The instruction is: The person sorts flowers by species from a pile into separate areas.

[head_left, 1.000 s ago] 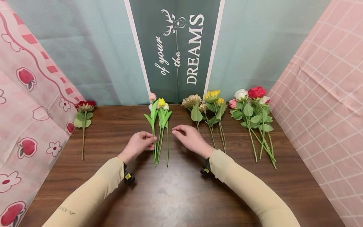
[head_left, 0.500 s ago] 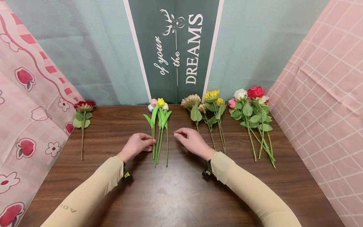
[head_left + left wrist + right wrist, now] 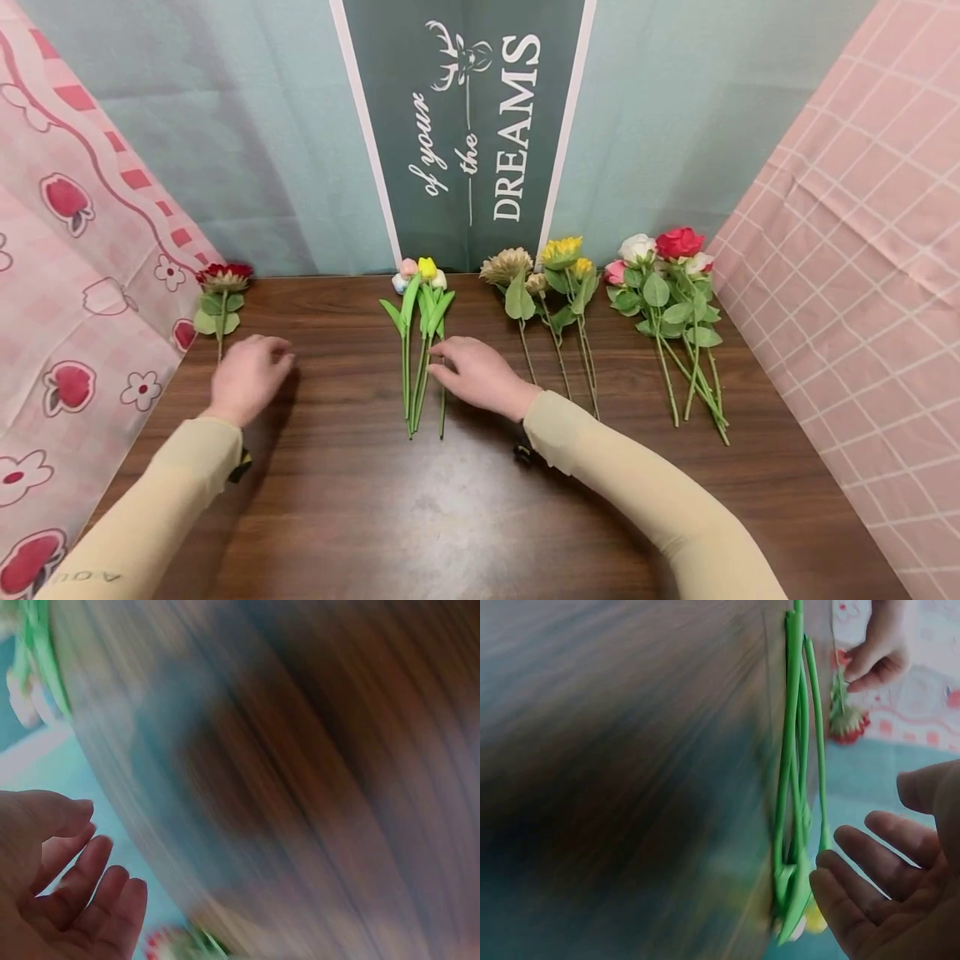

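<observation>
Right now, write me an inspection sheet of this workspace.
Surface: dark wooden table, bare in front.
Job's things: single red flower at far left; tulip bunch lying in the middle.
Clutter: sunflower bunch and rose bunch lying to the right.
Grips: left hand above the red flower's stem, fingers relaxed, holding nothing; right hand open, fingertips at the tulip stems, contact unclear.
Cables: nothing seen.
Surroundings: green banner reading "of your the DREAMS", teal backdrop, pink patterned cloths on both sides.
</observation>
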`<state>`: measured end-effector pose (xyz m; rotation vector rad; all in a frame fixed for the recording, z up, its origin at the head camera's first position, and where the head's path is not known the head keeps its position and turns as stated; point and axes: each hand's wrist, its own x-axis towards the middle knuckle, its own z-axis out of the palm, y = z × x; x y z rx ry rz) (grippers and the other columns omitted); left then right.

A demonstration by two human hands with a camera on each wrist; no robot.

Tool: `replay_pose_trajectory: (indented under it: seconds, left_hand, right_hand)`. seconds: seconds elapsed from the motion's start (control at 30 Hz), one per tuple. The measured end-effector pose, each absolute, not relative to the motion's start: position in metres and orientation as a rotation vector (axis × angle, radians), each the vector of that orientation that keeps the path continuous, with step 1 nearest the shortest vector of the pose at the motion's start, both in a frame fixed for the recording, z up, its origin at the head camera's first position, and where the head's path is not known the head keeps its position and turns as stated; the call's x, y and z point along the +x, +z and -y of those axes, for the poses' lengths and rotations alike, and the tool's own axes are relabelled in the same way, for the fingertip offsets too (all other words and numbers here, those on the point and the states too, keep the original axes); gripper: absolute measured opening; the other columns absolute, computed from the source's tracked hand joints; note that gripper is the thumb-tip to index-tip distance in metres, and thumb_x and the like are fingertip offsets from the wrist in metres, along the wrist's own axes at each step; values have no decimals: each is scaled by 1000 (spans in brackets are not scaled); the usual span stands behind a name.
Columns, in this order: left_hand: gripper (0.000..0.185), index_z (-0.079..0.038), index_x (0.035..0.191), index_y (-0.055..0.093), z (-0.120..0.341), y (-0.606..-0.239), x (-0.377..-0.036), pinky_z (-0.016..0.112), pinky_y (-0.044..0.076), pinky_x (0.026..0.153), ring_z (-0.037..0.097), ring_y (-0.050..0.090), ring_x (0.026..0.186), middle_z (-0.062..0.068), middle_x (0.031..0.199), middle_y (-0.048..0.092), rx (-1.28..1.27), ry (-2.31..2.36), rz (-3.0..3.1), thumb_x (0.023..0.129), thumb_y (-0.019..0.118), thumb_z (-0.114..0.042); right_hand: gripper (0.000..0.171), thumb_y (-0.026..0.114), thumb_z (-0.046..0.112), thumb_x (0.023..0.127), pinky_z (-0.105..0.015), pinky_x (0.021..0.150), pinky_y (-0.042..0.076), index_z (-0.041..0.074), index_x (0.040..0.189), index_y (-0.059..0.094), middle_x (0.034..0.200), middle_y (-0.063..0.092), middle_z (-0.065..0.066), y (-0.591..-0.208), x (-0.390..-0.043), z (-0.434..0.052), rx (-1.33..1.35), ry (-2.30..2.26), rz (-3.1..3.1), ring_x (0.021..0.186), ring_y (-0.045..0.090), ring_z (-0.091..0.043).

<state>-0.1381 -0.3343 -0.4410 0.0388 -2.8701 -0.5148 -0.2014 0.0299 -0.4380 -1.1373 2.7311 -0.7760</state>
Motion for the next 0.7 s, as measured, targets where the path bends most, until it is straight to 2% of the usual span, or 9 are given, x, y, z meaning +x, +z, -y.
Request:
replay_pose_trajectory:
  seconds: [0.13, 0.23, 0.3, 0.43, 0.53, 0.7]
  left_hand:
    - [33, 5, 117, 68, 382, -439, -134, 66, 48, 74, 54, 60, 98, 33, 112, 64, 213, -455, 2879, 96, 65, -21]
    - [40, 9, 117, 64, 405, -437, -130, 62, 48, 68, 52, 60, 93, 34, 109, 63, 368, -507, 2943, 97, 65, -26]
    - [43, 10, 112, 64, 414, -436, -129, 55, 49, 61, 46, 61, 85, 31, 101, 65, 451, -555, 2984, 97, 65, -31]
    - [37, 3, 87, 67, 422, -439, -125, 41, 42, 51, 32, 57, 67, 16, 75, 64, 524, -606, 3042, 96, 65, -33]
    - [35, 0, 83, 70, 424, -441, -123, 38, 41, 50, 27, 56, 64, 11, 72, 65, 524, -610, 3067, 94, 65, -33]
    - [35, 0, 84, 71, 425, -441, -123, 37, 41, 52, 25, 56, 63, 6, 68, 64, 538, -656, 3106, 96, 62, -32]
  right_hand:
    - [45, 57, 37, 106, -36, 114, 39, 10, 141, 60, 138, 62, -5, -432, -194, 2, -1323, -501, -2731, 131, 55, -22]
    - [49, 56, 40, 105, -35, 117, 34, 12, 146, 56, 144, 58, -5, -429, -186, 30, -1446, -338, -2736, 136, 50, -21]
    - [51, 56, 42, 105, -35, 118, 32, 14, 147, 55, 146, 56, -4, -427, -181, 46, -1508, -249, -2738, 138, 47, -22]
    - [52, 56, 45, 104, -35, 119, 31, 18, 149, 53, 149, 53, -1, -424, -171, 69, -1581, -139, -2723, 141, 43, -23]
    - [53, 54, 46, 104, -35, 117, 32, 20, 150, 53, 149, 53, 1, -423, -166, 76, -1594, -105, -2713, 141, 42, -22]
    - [51, 55, 47, 104, -35, 115, 35, 22, 148, 54, 148, 54, 2, -426, -164, 75, -1571, -123, -2711, 139, 44, -20]
